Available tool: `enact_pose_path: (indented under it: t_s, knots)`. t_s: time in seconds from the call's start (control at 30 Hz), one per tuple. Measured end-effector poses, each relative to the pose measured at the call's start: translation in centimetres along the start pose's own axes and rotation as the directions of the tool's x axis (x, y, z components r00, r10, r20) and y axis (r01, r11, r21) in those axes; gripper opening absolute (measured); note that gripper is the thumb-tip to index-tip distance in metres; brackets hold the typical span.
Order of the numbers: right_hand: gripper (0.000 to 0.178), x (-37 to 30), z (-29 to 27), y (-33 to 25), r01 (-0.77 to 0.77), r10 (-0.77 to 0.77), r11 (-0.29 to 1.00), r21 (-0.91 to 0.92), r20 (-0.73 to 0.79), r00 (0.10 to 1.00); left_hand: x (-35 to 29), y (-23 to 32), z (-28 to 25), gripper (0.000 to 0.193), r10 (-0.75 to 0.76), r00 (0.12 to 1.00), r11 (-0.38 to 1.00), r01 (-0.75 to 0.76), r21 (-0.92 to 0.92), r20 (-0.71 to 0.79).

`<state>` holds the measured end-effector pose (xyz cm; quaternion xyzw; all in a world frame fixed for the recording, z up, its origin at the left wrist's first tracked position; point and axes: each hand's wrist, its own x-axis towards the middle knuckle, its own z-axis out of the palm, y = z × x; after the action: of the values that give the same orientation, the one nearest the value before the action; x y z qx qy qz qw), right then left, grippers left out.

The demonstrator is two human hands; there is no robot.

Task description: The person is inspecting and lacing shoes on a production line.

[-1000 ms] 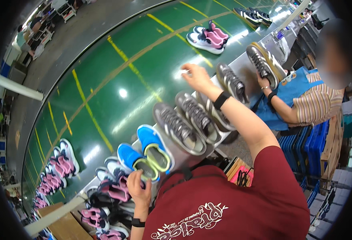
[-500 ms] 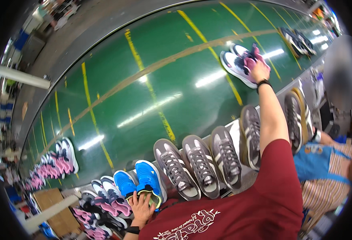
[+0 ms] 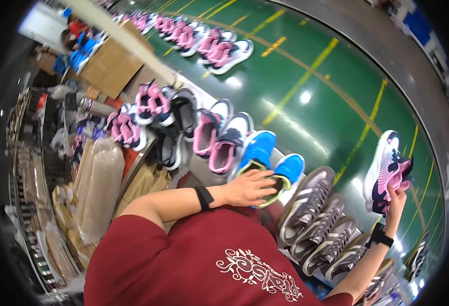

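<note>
My right hand (image 3: 397, 199) is closed on the pink collars of white-and-pink sneakers (image 3: 380, 168) with navy trim, over the green surface at the right. The second shoe of that pair is mostly hidden; I cannot tell whether they touch the surface. My left hand (image 3: 250, 188), palm down with fingers apart, lies over the heel openings of a pair of blue shoes (image 3: 259, 148) with lime lining. To the left of these stands a white, navy and pink pair (image 3: 229, 140). Grey-brown laced sneakers (image 3: 308, 201) with pale stripes line the edge to their right.
The green belt-like surface (image 3: 285, 97) has yellow lines across it. Several pink-and-white sneakers (image 3: 229, 56) stand along its far left. A white post (image 3: 132, 43) rises beside a cardboard box (image 3: 112, 66). Wrapped packages (image 3: 99, 188) and a rack (image 3: 25, 204) lie at the left.
The view has swung left, bringing the boxes and rack into sight. The sneakers in my right hand now point more away from me. My left hand remains at the blue shoes.
</note>
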<state>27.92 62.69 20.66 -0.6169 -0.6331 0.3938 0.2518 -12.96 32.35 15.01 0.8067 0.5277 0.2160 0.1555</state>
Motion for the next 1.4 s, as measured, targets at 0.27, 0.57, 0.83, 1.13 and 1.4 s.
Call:
enact_pose_path:
  t_s: [0.27, 0.57, 0.83, 1.13, 1.4]
  knots:
    - [0.017, -12.9, 20.7, -27.8, 0.111, -0.25, 0.958, 0.263, 0.584, 0.773, -9.4, -1.7, -7.4, 0.033, -0.026, 0.891, 0.994, 0.072, 0.083, -0.453]
    - [0.022, -21.0, 50.3, -46.2, 0.39, -0.565, 0.811, 0.436, 0.757, 0.329, -25.9, -5.2, -13.9, 0.038, -0.394, 0.687, 0.863, 0.506, 0.012, -0.61]
    - [0.026, -25.0, 70.9, -53.0, 0.908, -0.65, 0.347, -0.235, 0.637, 0.413, -31.6, -4.4, -15.0, 0.037, -0.588, 0.465, 0.72, 0.674, -0.165, -0.662]
    - [0.018, -24.5, 75.5, -46.7, 0.958, -0.848, 0.286, -0.017, 0.461, 0.261, -31.7, -6.5, -14.8, 0.044, -0.726, 0.417, 0.65, 0.676, -0.347, -0.547]
    - [0.015, -29.6, 57.7, -37.6, 0.905, -0.96, 0.262, 0.334, 0.183, 0.21, -26.8, -11.3, -13.3, 0.024, -0.275, 0.91, 0.955, 0.22, -0.201, -0.31]
